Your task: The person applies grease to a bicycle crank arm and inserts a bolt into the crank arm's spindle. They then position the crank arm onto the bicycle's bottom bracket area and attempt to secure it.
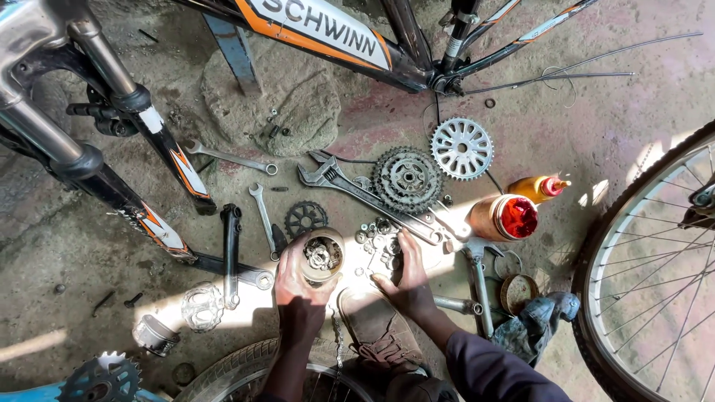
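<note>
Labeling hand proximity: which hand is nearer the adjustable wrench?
Right. The right hand rests on the small loose parts just below the adjustable wrench, near its handle end. The left hand is farther off to the left, holding a small container of parts.

Bare concrete floor [611,112] of a bicycle workshop, seen from above in patchy sun.

The ground is grey and dusty, stained reddish in the upper middle, with a rough, cracked cement patch [298,104] near the top. A bright band of sunlight [246,301] crosses the lower half, and a smaller streak falls at the lower left. The rest lies in soft shade. No wall, window or furniture is in view.
</note>
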